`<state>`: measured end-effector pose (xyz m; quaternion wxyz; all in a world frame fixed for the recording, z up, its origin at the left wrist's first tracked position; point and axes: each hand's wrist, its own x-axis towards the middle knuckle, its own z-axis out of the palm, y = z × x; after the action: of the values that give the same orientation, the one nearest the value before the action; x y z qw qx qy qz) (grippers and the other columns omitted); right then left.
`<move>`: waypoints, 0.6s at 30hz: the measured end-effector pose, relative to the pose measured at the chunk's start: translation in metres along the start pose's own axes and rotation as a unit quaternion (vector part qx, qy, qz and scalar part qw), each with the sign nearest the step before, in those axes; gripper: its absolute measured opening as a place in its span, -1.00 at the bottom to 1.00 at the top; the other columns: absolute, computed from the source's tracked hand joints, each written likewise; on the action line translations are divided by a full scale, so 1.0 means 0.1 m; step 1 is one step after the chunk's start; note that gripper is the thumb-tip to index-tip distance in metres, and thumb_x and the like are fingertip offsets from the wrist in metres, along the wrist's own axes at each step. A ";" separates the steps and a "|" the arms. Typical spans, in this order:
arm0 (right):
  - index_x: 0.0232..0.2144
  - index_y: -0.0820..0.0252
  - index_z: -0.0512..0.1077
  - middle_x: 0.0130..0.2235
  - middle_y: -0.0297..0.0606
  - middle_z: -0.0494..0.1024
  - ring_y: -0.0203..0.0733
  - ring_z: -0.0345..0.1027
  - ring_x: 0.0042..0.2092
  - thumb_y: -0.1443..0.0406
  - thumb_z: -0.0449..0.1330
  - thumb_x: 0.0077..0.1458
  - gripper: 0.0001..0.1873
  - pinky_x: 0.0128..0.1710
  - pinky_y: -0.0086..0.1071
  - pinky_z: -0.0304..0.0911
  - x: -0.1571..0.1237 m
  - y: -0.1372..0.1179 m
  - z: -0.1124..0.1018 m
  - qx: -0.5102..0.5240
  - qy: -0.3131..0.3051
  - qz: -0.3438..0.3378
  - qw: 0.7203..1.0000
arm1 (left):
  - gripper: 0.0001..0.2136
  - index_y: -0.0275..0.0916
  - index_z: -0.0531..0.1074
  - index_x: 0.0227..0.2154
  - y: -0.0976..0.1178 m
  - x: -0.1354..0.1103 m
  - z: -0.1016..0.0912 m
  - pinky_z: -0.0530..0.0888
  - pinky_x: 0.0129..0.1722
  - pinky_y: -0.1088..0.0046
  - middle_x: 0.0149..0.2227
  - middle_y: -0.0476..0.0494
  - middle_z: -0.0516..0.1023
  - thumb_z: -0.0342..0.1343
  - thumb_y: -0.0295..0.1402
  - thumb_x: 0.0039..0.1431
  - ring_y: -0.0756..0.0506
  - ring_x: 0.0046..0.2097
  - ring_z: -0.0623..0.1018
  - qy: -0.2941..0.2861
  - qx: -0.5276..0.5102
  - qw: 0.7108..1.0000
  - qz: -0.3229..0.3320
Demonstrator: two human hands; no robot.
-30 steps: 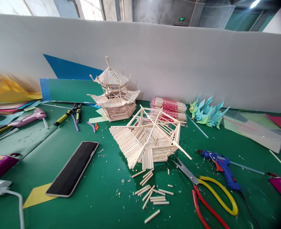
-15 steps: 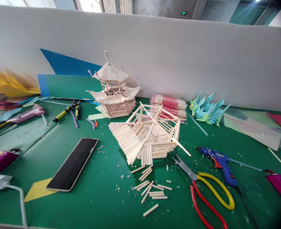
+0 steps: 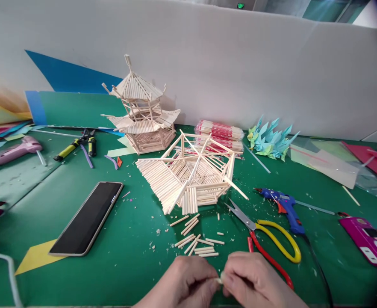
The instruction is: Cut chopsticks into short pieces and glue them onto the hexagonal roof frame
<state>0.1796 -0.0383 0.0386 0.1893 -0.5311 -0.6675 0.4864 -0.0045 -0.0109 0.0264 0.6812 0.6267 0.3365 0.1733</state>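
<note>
Head view: left hand (image 3: pixel 190 277) and right hand (image 3: pixel 251 276) close together, fingers of both pinched on 1 short pale wooden stick (image 3: pixel 219 281), above green tabletop (image 3: pixel 127 273). Beyond: loose cut wooden sticks (image 3: pixel 204 251), then partly roofed pale wooden-stick frame (image 3: pixel 191 199).

On your left, a dark-screened phone (image 3: pixel 86 219) lies partly over a piece of yellow paper (image 3: pixel 31 259) on the green desk (image 3: pixel 111 280), with a pink glue gun (image 3: pixel 17 153) and yellow-and-black pliers (image 3: pixel 78 142) farther back. To your right, you have a turquoise folded-paper cluster (image 3: pixel 273 140) near the white partition (image 3: pixel 240 68), and a magenta device (image 3: pixel 363 239) nearer you.
</note>
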 end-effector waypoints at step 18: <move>-0.19 0.22 0.22 -0.33 -0.13 0.44 -0.01 0.39 -0.30 0.21 -0.05 0.02 -0.69 -0.32 -0.17 0.32 -0.25 1.25 -0.36 -0.313 0.334 0.148 0.877 | -0.69 -0.32 0.46 -0.51 -0.04 0.26 0.09 0.19 -0.45 0.47 -0.51 -0.08 0.37 -0.02 -0.18 0.09 -0.05 -0.42 0.29 0.179 -0.044 0.981 -0.059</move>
<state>0.2820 -0.0490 -0.0443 0.1509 -0.7861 -0.5954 0.0685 0.0200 -0.0011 0.0160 0.6458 0.5340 0.4814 0.2572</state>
